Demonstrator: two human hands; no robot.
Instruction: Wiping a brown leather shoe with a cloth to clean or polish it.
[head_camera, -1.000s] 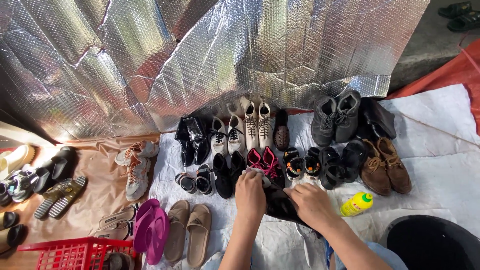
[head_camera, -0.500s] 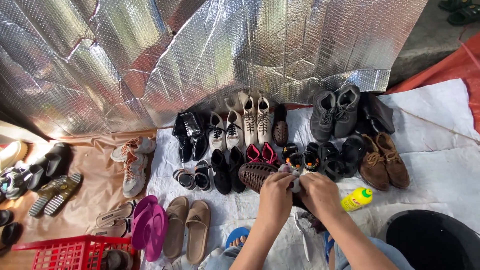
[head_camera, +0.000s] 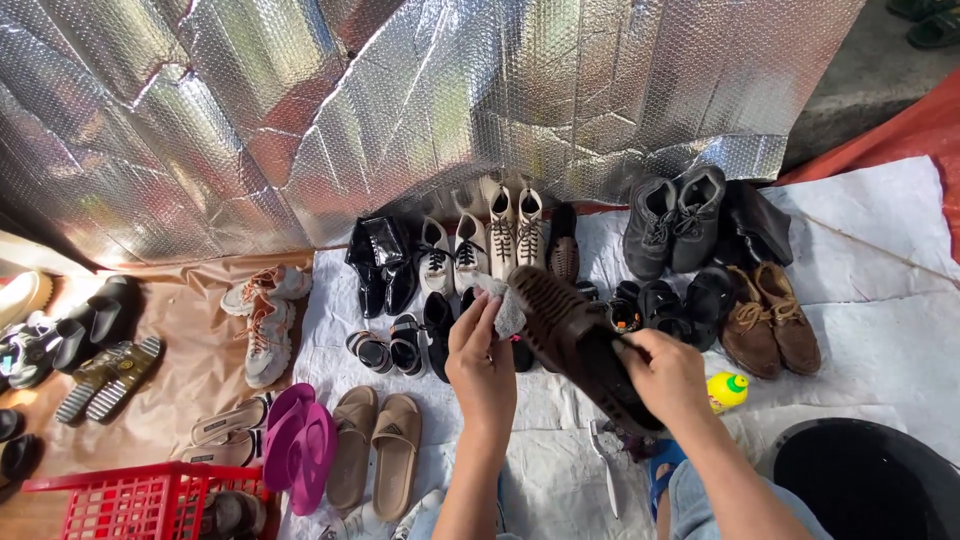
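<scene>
Head view looks down on a dark brown shoe (head_camera: 575, 345) held above rows of footwear; its long axis runs diagonally, one end up and to the left near the white lace-up boots (head_camera: 512, 235), the other down and to the right, its ribbed sole turned up. The right hand (head_camera: 668, 375) is clamped around the lower end, hiding that part of the shoe. The left hand (head_camera: 483, 360) has its fingers closed on a small grey cloth (head_camera: 505, 308), pressed to the shoe's upper end. Which end is the toe is hard to make out. Below, a black tub (head_camera: 860, 480) and a red basket (head_camera: 140, 505) are cut off by the bottom edge.
</scene>
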